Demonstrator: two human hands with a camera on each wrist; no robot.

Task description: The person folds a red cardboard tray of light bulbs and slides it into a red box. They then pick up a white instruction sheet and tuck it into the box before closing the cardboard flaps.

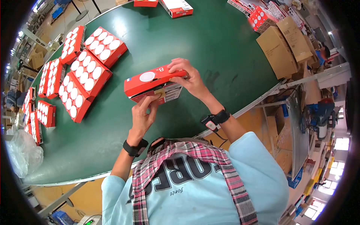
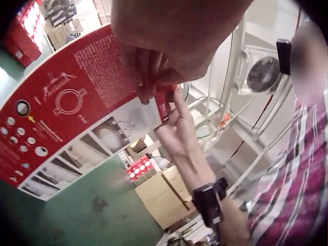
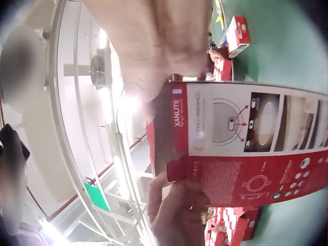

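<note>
Both hands hold a red and white cardboard box (image 1: 137, 85) above the green table, with "XANLITE" printed near its end in the right wrist view. My right hand (image 1: 191, 78) grips the box's right end, fingers over the top and thumb on the near side. At the near lower side, my left hand (image 1: 144, 114) has curled fingers at the end flap (image 3: 179, 169). A slim gap runs under the box's top edge in the head view, with a yellowish patch beside the left fingertips. The box's contents are hidden.
Several red boxes (image 1: 90, 69) with white circles stand on the left of the green table (image 1: 210, 45). A clear plastic bag (image 1: 24, 152) lies at the left edge. Another red and white box (image 1: 176, 8) lies at the far side. Brown cartons (image 1: 277, 50) stand at the right.
</note>
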